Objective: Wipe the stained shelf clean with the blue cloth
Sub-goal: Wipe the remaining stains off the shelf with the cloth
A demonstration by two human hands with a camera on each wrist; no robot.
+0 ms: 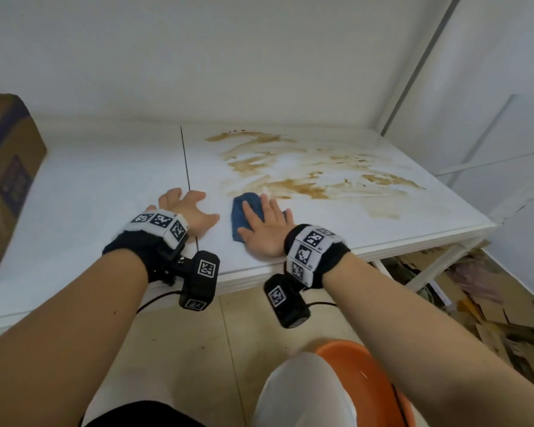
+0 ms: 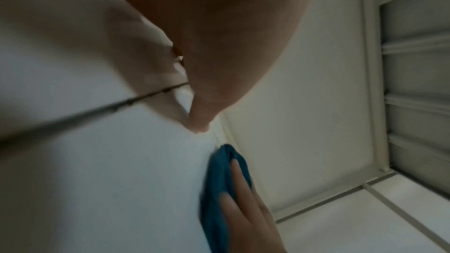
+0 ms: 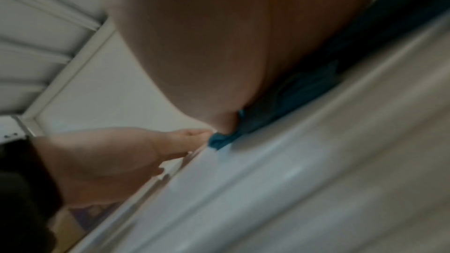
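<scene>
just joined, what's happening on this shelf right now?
A person is wiping a white shelf. The right hand presses flat on the blue cloth near the front edge, at the near rim of a wide brown stain that still covers much of the right-hand panel. The left hand rests on the shelf beside it, fingers spread, holding nothing. A cardboard box sits at the far left.
</scene>
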